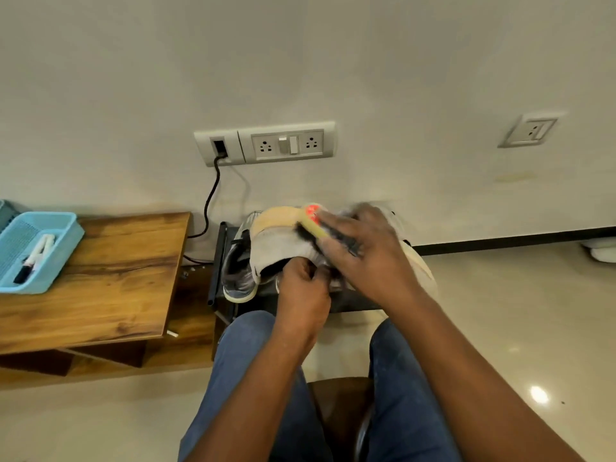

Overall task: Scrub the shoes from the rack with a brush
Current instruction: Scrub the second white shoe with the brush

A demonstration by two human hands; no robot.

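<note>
**Head view: brush on shoe, both hands engaged**

Left hand point(301, 288) has its fingers curled into the collar opening of a pale grey shoe point(280, 241) with a tan sole, holding it up over the knees. Right hand point(363, 251) grips a brush point(311, 225) with a yellowish body, red patch at the far end and dark bristles, which sit against the shoe's side. The hand is motion-blurred; fingers lie along the brush back and wrap it.

Second shoe point(238, 271), grey with a pale sole, sits on the black rack point(216, 261) just behind and left of the held shoe. Another pale shoe shows partly behind the right hand, detail not clear.

Left: wooden desk point(110, 278) carrying a light-blue basket point(40, 251) with a white-and-black item inside, too small to identify. Wall socket panel point(266, 143) above the rack, black cable point(210, 201) plugged into its left end. Separate single socket point(528, 130) further right.

No readable brand, label or writing on shoes, brush or panel.
</note>
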